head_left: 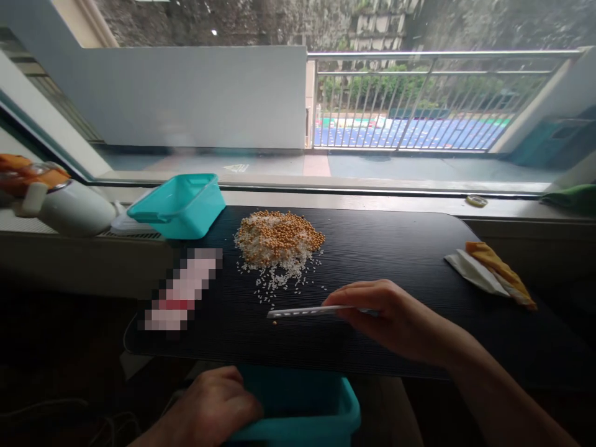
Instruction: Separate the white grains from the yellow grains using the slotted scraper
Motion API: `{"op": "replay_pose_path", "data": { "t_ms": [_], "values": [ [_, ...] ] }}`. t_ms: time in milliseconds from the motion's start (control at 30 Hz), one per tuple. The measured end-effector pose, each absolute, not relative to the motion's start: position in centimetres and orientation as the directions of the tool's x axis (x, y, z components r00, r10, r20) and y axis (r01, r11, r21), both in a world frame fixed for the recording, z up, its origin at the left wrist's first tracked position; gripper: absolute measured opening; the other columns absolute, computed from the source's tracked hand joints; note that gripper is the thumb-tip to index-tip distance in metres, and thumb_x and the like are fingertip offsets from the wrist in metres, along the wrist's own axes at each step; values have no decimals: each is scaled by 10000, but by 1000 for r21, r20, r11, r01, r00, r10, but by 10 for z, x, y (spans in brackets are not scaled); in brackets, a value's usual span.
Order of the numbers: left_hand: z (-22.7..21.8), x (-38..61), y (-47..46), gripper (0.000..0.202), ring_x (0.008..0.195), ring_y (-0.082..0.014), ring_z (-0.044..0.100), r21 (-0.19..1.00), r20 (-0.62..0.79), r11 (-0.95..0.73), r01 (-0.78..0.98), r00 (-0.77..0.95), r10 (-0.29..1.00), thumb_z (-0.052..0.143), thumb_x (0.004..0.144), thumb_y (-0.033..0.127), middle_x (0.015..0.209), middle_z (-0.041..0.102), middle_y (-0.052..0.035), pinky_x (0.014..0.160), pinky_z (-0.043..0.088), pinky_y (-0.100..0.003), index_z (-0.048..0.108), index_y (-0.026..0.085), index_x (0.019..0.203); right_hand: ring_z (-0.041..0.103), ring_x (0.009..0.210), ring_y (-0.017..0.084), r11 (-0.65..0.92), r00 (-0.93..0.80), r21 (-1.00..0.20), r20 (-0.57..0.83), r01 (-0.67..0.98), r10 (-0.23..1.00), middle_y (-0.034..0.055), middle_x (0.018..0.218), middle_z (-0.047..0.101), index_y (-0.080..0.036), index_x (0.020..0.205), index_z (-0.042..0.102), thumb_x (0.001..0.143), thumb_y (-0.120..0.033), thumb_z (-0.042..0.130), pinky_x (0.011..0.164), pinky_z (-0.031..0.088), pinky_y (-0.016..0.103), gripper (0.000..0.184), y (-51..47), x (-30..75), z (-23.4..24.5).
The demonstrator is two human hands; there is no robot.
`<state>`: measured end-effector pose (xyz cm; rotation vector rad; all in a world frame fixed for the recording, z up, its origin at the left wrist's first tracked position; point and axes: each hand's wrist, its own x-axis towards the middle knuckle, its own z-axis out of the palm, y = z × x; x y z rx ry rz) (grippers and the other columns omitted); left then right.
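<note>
My right hand [386,313] is closed on a thin white flat strip [302,311] and holds it level just above the black table [395,248]. The strip's tip lies by a single yellow bean, in front of a heap of yellow beans mixed with white rice [275,243]. Loose rice grains trail from the heap toward the strip. My left hand [212,406] grips the rim of a teal plastic bin [305,410] held below the table's near edge.
A second teal bin [179,205] sits tilted at the table's back left, beside a white pot [69,208] on the sill. A blurred-out object [184,288] lies left of the heap. A folded white and orange cloth [488,270] lies at the right.
</note>
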<state>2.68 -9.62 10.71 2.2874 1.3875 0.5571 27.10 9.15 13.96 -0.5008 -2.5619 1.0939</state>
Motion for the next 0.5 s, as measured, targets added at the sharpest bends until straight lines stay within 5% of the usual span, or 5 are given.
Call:
{"op": "replay_pose_path", "data": {
  "t_ms": [333, 500],
  "values": [
    [100, 60, -124, 120, 798, -185, 665, 424, 15, -180, 887, 192, 981, 708, 839, 327, 795, 709, 5, 743, 504, -234, 670, 214, 820, 664, 800, 146, 675, -982, -734, 62, 76, 179, 34, 938, 747, -220, 1079, 729, 914, -145, 512, 707, 479, 220, 282, 91, 275, 156],
    [107, 48, -130, 484, 594, -142, 603, 385, 196, -357, 851, 303, 933, 363, 1014, 520, 648, 663, 9, 660, 497, -236, 637, 191, 788, 674, 723, 163, 554, -934, -805, 0, 212, 357, 39, 873, 758, -216, 1034, 756, 927, -296, 549, 620, 507, 213, 246, 76, 301, 158]
  ]
}}
